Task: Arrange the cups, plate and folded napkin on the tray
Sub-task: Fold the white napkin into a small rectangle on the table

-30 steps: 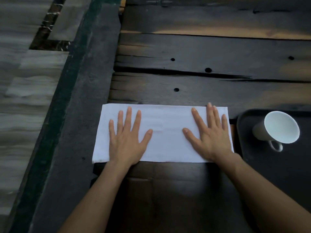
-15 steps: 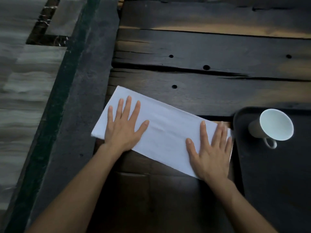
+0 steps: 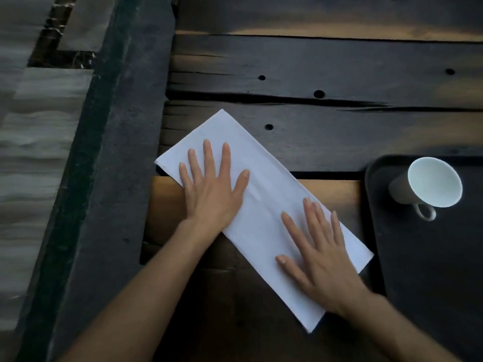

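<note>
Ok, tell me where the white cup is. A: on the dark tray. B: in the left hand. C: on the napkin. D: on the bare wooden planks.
A: the white cup sits on the dark tray, right of the napkin, where the left hand and right hand lie flat.

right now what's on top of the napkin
The left hand lies flat on the napkin near its far end, the right hand flat near its near end. The cloth under the palms is covered.

napkin (image 3: 264, 205) | rotated clockwise, diagonal | left hand (image 3: 211, 197) farther, right hand (image 3: 321, 262) nearer
</note>
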Tool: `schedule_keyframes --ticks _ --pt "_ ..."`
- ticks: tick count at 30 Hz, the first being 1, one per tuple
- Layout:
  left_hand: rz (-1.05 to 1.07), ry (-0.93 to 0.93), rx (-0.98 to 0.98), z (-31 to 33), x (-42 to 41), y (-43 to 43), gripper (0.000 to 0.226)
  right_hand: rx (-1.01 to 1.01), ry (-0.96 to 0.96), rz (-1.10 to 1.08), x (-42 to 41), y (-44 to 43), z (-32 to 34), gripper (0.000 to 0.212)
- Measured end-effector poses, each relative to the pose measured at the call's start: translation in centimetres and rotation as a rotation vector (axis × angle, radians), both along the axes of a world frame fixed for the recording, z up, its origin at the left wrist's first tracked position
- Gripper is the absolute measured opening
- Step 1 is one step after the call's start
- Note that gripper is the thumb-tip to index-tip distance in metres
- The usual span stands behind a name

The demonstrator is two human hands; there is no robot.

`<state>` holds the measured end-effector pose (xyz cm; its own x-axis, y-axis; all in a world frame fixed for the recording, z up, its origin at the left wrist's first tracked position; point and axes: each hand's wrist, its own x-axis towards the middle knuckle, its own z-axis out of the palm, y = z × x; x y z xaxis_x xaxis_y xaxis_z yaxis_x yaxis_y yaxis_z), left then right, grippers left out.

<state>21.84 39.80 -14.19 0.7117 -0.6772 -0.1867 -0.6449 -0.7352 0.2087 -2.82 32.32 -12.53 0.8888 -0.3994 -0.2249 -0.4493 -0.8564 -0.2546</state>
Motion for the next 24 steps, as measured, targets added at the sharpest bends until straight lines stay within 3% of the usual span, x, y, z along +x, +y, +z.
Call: schedule_keyframes --ticks 3,6,18,24 --pt "0.111 0.060 0.029 -0.8 -2.4 -0.5 0.078 -0.138 0.054 0.469 0.7 -5.8 0.1 0.072" --pt "0.112 -0.006 0.067 -1.6 -2.5 -0.9 0.076 -0.148 0.114 0.597 0.8 -7.6 -0.7 0.073" --pt "-0.472 -0.075 0.045 -1.0 2.3 -3.4 0.068 -0.027 0.035 -0.049 1.4 6.2 -2.2 0.077" --pt "-0.610 -0.123 -0.006 -1.8 3.5 -4.1 0.066 -0.015 0.041 -0.155 3.0 9.1 -2.5 0.077"
